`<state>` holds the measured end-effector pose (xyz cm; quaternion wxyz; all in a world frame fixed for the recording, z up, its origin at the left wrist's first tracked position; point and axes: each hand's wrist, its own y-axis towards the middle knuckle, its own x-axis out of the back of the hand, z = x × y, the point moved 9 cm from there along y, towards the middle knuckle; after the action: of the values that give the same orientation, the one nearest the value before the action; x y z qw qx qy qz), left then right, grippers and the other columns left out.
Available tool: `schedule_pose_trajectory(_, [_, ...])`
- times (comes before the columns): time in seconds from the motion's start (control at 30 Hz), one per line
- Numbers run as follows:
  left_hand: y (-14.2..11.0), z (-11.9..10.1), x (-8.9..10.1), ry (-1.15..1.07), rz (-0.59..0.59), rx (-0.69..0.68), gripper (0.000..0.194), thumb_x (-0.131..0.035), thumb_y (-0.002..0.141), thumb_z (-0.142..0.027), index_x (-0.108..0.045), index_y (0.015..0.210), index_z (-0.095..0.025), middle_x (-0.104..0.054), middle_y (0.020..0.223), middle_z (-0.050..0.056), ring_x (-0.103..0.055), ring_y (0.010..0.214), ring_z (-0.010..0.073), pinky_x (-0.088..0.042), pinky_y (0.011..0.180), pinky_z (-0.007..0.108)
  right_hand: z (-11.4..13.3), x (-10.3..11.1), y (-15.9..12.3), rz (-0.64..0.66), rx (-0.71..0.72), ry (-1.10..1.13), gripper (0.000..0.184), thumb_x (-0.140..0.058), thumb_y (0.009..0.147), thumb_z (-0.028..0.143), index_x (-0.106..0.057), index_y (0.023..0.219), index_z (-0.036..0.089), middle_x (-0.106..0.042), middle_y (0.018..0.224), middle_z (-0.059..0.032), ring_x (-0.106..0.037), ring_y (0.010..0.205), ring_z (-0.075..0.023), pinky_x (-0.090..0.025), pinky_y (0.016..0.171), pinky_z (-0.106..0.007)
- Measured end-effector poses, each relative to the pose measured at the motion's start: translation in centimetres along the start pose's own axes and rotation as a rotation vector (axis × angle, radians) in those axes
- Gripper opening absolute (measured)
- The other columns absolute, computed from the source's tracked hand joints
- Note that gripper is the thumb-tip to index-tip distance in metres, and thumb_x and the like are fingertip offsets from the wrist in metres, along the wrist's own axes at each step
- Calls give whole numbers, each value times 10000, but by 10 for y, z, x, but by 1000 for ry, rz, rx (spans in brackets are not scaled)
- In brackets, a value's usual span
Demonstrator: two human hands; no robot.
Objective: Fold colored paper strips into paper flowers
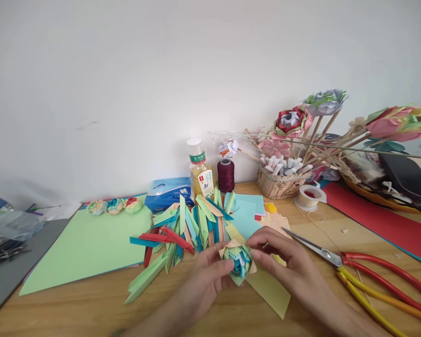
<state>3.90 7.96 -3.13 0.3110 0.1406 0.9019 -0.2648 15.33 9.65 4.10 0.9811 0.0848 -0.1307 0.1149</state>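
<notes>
A folded paper flower (241, 260), with layered petals of blue, green and peach, is held just above the table's front part. My left hand (212, 276) is closed around its left side, with the thumb pressed on the petals. On the opposite side, my right hand (279, 255) pinches a petal at the flower's right edge between thumb and fingers. Under the flower lies a yellow paper strip (272, 290). A heap of folded paper strips (182, 229) in green, blue, red and peach spreads behind and left of my left hand.
Scissors (331, 257) with red and yellow handles lie at right, near a thread spool (309, 196). Behind stand a glue bottle (200, 171), a maroon thread cone (226, 175) and a flower basket (284, 182). Green paper sheets (91, 248) with small paper flowers (114, 206) lie left.
</notes>
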Motion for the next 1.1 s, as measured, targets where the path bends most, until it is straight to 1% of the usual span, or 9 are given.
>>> schedule_pose_trajectory(0.1, [0,-2,3,-2,-43,-9,380,-744,605,-190,-595,952,-154,-636,922,56,-602,795,159,-472,677,274,9,2,-2,-31,92,-132,141,-578,795,311,-649,861,210,-595,789,-25,-547,716,-146,-429,644,-255])
schedule_pose_trajectory(0.23, [1,-3,3,-2,-65,-11,375,-759,582,-194,-613,925,-150,-642,905,51,-600,777,147,-467,663,255,3,0,-2,7,50,-124,170,-542,819,317,-684,812,226,-611,757,-21,-556,709,-147,-425,637,-252])
schedule_pose_trajectory(0.37, [0,-4,0,6,-49,-23,338,-756,589,-193,-626,899,-154,-650,872,39,-606,763,139,-472,667,246,0,4,-1,-27,3,-110,167,-557,798,311,-686,754,213,-610,716,-14,-541,682,-143,-405,636,-253])
schedule_pose_trajectory(0.5, [0,-4,1,10,-56,-25,317,-749,598,-204,-633,887,-142,-658,852,48,-609,747,142,-479,633,242,-20,7,2,-18,-215,61,171,-644,709,336,-659,644,178,-586,640,7,-485,602,-110,-364,570,-226])
schedule_pose_trajectory(0.63, [0,-1,2,-15,-71,13,319,-767,564,-233,-629,831,-124,-669,791,60,-612,678,149,-486,602,258,-50,-13,-4,155,-533,457,240,-750,578,346,-640,619,136,-497,532,44,-359,474,-47,-279,438,-173])
schedule_pose_trajectory(0.73, [-1,1,6,-42,-114,43,367,-793,507,-251,-615,804,-130,-676,766,57,-615,646,158,-485,564,259,-54,-26,-11,251,-635,675,259,-771,562,327,-624,614,120,-444,516,57,-337,455,-28,-248,391,-137])
schedule_pose_trajectory(0.97, [0,1,3,-44,-70,76,394,-784,509,-301,-619,805,-101,-667,688,66,-604,583,147,-459,506,227,-44,-32,-14,326,-605,674,285,-732,626,371,-585,654,128,-451,490,62,-348,422,-22,-303,395,-121])
schedule_pose_trajectory(1.03, [0,0,4,-49,-79,67,386,-780,519,-292,-617,818,-112,-669,698,62,-608,596,151,-463,520,231,-43,-29,-10,292,-571,607,312,-702,646,414,-570,681,133,-446,500,60,-360,434,-32,-316,410,-135])
schedule_pose_trajectory(1.1, [0,-1,4,-55,-83,51,371,-778,526,-273,-617,826,-126,-671,717,57,-614,615,156,-464,530,235,-40,-15,-4,170,-467,461,320,-636,700,455,-550,697,147,-438,520,54,-379,457,-53,-333,429,-162])
